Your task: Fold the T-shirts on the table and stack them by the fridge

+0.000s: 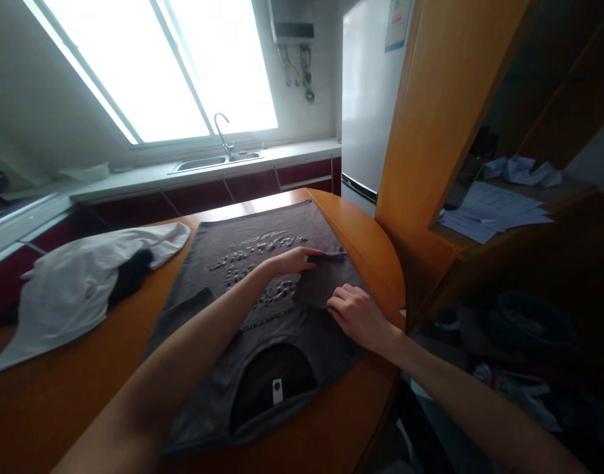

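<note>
A dark grey T-shirt (pixel 277 332) lies spread on the wooden table, its neckline and white label towards me and its raised lettering facing up. My left hand (pixel 295 261) reaches across the shirt and pinches the far edge of the sleeve on the right. My right hand (pixel 351 309) grips the same sleeve's near edge with curled fingers. Between both hands, the sleeve is folded inward over the shirt's front. The other sleeve also lies folded in on the left, partly hidden by my left forearm.
On the left of the orange-brown table (pixel 376 247) lie a crumpled white garment (pixel 79 270) and a black cloth (pixel 131 273). Beyond stand a counter with a sink (pixel 201 163) and a fridge (pixel 368 85). A wooden shelf unit (pixel 425 118) rises close on the right, holding papers (pixel 494 207).
</note>
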`<state>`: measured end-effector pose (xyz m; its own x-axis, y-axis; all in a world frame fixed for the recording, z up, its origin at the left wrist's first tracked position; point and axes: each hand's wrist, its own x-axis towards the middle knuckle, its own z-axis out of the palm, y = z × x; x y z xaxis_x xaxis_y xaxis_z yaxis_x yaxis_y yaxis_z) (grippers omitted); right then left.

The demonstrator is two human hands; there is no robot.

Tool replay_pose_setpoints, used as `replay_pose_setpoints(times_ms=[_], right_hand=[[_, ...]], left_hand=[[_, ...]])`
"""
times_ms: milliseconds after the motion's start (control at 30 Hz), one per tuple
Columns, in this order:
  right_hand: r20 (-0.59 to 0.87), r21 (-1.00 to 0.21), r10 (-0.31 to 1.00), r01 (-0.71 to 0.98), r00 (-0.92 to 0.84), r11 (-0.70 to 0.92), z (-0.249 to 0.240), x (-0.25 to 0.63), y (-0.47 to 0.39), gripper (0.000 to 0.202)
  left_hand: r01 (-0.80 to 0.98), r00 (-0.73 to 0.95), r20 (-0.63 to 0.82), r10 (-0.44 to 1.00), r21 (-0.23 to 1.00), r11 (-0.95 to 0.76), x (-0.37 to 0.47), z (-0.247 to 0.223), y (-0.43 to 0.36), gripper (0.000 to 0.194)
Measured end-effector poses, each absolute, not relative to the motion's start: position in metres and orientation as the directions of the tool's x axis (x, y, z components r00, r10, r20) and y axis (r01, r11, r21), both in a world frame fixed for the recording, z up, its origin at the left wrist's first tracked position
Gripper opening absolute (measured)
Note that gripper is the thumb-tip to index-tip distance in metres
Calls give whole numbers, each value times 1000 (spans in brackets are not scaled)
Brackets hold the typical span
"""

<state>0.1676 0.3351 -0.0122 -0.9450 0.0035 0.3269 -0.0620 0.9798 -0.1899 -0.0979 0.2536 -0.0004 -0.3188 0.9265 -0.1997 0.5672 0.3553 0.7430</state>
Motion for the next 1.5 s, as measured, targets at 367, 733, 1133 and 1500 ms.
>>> replay_pose_setpoints(times_ms=[367,733,1133,1500], right_hand=[[73,-312,252,218,-965,925,-29,80,412,58],[65,-408,422,361,-904,838,-52,78,445,68],[80,-298,268,233,-960,925,-59,53,415,70],[47,-307,293,265,-955,914,-30,53,369,79]], left_hand=[[946,-302,163,939,168,275,-25,-42,266,54],[881,-425,116,898,280,381,-52,-19,226,59],[655,-749,110,653,274,704,-122,-4,29,79],[602,-798,144,585,207,771,-94,-45,-38,72]])
